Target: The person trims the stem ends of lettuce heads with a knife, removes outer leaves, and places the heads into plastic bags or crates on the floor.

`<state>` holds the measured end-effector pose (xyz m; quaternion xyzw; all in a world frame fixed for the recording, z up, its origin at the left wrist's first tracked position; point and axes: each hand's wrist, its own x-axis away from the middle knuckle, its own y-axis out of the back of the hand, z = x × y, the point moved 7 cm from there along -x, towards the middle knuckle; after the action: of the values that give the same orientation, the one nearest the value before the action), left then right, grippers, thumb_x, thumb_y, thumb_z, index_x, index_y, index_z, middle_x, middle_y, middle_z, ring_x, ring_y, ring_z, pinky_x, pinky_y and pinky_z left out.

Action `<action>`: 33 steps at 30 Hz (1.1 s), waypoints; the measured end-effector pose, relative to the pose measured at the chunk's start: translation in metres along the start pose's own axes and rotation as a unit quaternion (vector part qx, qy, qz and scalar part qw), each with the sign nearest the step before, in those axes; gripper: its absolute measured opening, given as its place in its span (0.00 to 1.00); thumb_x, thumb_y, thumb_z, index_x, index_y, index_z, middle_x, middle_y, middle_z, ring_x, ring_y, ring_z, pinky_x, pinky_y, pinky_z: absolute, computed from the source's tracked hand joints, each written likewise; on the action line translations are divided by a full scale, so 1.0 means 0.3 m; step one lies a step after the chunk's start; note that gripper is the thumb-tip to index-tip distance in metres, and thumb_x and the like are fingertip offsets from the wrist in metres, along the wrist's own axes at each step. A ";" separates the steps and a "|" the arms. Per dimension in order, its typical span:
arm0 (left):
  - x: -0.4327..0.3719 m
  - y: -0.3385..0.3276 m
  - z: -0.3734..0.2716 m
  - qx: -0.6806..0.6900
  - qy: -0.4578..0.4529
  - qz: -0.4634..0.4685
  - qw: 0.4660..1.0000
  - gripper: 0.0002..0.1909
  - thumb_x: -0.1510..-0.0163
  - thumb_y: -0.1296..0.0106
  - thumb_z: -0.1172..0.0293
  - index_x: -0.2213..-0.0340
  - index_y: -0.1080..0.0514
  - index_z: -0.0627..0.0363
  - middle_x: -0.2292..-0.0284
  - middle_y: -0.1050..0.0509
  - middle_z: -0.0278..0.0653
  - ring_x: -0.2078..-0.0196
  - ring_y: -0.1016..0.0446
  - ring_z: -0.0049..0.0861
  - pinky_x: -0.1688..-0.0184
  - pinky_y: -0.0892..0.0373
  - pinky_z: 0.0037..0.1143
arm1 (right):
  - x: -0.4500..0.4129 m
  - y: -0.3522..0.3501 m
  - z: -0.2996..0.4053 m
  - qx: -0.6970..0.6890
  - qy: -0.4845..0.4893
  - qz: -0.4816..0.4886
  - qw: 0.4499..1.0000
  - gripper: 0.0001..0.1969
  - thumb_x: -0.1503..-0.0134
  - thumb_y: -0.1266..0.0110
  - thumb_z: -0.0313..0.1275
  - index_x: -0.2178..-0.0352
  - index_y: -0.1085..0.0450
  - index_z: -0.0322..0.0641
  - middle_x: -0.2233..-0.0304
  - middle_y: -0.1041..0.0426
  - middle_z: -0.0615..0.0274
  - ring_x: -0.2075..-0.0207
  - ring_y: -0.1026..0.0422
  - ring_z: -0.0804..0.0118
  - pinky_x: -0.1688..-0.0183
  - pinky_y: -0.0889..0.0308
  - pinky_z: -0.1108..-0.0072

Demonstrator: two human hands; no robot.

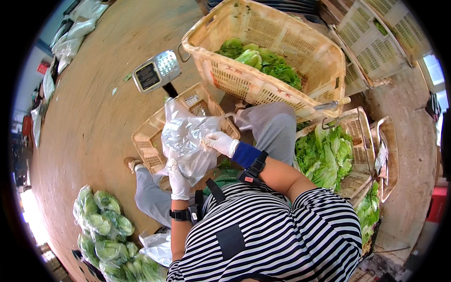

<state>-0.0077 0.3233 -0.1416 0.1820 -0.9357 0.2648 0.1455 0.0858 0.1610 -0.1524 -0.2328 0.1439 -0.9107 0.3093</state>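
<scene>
A crumpled clear plastic bag [188,135] is spread between my two white-gloved hands. My left hand [179,181] grips its lower left edge. Higher up, my right hand [221,142] pinches its right side between thumb and fingers. No vegetables can be made out inside the bag. Directly under it lies a low yellow plastic crate [148,151], partly hidden by the bag and my hands. Beyond this crate a digital scale display [157,71] with a keypad stands on a dark post.
A large yellow crate [208,65] holds leafy lettuce [271,65]; a knife [331,104] lies on its rim. At right, another crate [359,137] holds more lettuce [324,155]. Bagged lettuces [105,225] are piled on the floor at lower left, beside loose plastic bags [158,246].
</scene>
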 end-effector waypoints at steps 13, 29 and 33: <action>0.012 -0.131 -0.170 -0.463 -0.164 0.023 0.870 0.22 0.52 0.47 0.67 0.56 0.37 0.62 0.69 0.31 0.34 0.71 0.32 0.26 0.66 0.34 0.21 | 0.081 0.060 0.175 0.080 0.220 -0.157 0.960 0.08 0.48 0.48 0.30 0.66 0.31 0.37 0.76 0.31 0.67 0.75 0.33 0.76 0.72 0.35 0.83; 0.129 0.243 -0.440 0.240 -0.109 -0.007 0.964 0.13 0.43 0.66 0.66 0.72 0.34 0.59 0.72 0.30 0.35 0.73 0.33 0.22 0.61 0.34 0.26 | 0.120 0.590 0.272 0.408 0.014 -0.452 0.793 0.18 0.56 0.44 0.44 0.82 0.33 0.37 0.82 0.31 0.52 0.78 0.31 0.60 0.72 0.35 0.74; 0.056 0.348 -0.399 0.292 -0.144 0.082 0.942 0.11 0.44 0.62 0.63 0.70 0.33 0.56 0.79 0.36 0.24 0.84 0.46 0.15 0.74 0.40 0.19 | 0.076 0.665 0.185 0.404 0.088 -0.529 0.741 0.17 0.55 0.45 0.43 0.79 0.34 0.38 0.80 0.30 0.51 0.77 0.31 0.56 0.71 0.36 0.71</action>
<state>-0.0452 0.4674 -0.0839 0.1750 -0.8399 0.5086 -0.0726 0.1975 -0.0129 -0.1785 -0.0439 -0.3572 -0.9172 -0.1712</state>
